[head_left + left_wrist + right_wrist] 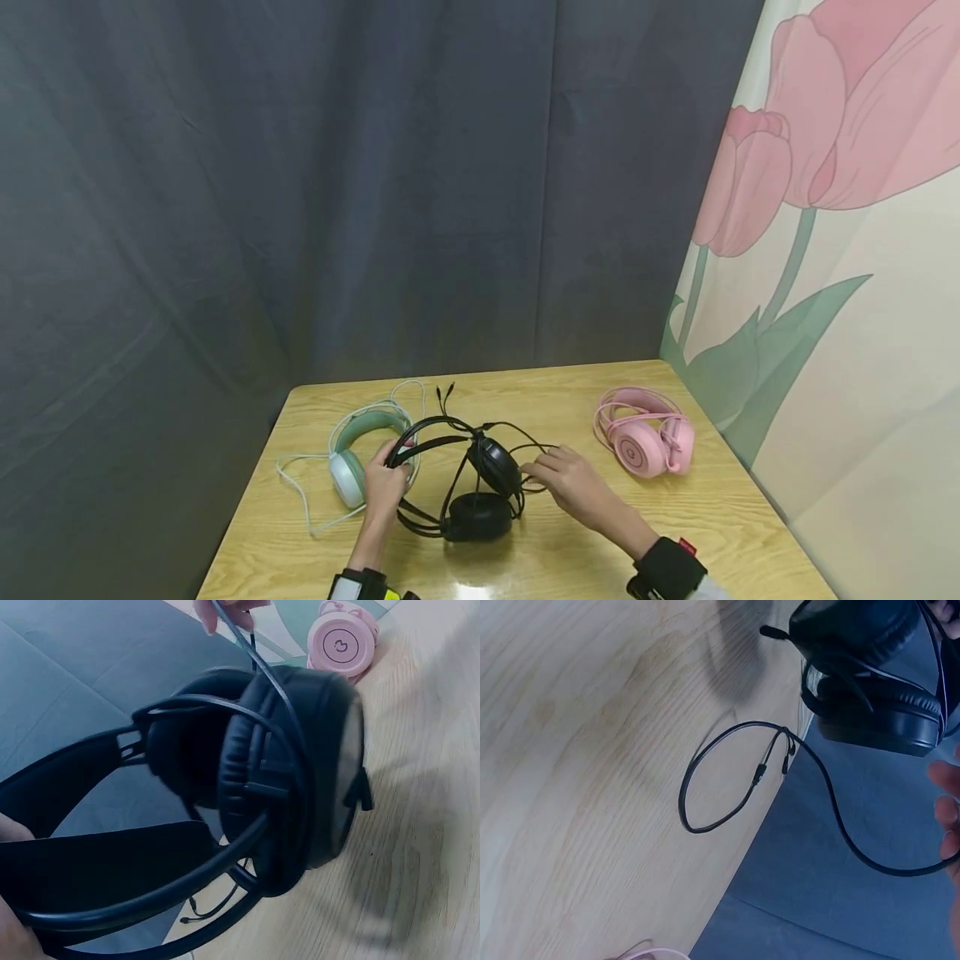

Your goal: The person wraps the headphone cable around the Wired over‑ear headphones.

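Black headphones (495, 467) sit mid-view on my feed, held above the wooden table (720, 533), and I take every other place from them. At their left end I see the left hand (385, 485) clamped round the headband (112, 877), while the two ear cups (480, 518) hang at the opposite end. Just right of those cups, the right hand (573, 485) pinches the black cable (831, 791), which hangs in a loop near the headphones in my right wrist view. Left of the black headphones, partly hidden by the left hand, lies a green-and-white headset (347, 479) with its pale cord (303, 456). Well to their right and farther back, I have a pink headset (633, 448) on the table. Behind them hangs a dark curtain (450, 208).
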The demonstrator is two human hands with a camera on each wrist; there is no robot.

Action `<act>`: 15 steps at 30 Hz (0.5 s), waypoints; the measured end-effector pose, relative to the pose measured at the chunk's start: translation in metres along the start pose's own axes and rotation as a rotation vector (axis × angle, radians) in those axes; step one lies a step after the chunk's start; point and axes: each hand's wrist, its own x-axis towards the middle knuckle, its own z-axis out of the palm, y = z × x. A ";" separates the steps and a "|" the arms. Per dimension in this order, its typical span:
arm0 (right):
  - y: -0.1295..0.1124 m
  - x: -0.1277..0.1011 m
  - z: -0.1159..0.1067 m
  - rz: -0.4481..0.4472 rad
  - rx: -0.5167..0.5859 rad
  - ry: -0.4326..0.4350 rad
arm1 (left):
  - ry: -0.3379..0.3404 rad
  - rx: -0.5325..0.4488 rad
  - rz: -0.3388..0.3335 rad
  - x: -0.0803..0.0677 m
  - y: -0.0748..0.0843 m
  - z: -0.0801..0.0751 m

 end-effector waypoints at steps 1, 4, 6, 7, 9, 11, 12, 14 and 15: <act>-0.001 0.001 0.001 -0.002 0.001 0.012 | -0.018 0.007 0.011 0.000 -0.001 0.000; -0.002 0.003 0.002 -0.002 -0.012 0.088 | -0.089 0.028 0.027 -0.001 -0.002 0.002; -0.002 0.006 0.002 0.005 -0.027 0.145 | -0.132 0.028 0.023 -0.003 -0.002 0.003; -0.001 0.007 0.002 0.008 -0.033 0.174 | -0.148 0.029 0.020 -0.003 -0.002 0.003; -0.001 0.010 0.002 0.016 -0.051 0.215 | -0.181 0.021 0.014 -0.004 -0.002 0.003; -0.001 0.013 0.003 0.014 -0.044 0.240 | -0.209 0.001 0.009 -0.004 -0.002 0.003; -0.001 0.014 0.003 0.012 -0.033 0.247 | -0.223 -0.011 0.007 -0.004 -0.002 0.003; -0.002 0.017 0.005 0.007 -0.008 0.255 | -0.252 -0.034 0.005 -0.004 -0.003 0.003; -0.003 0.018 0.005 0.004 0.006 0.258 | -0.267 -0.044 0.005 -0.004 -0.003 0.002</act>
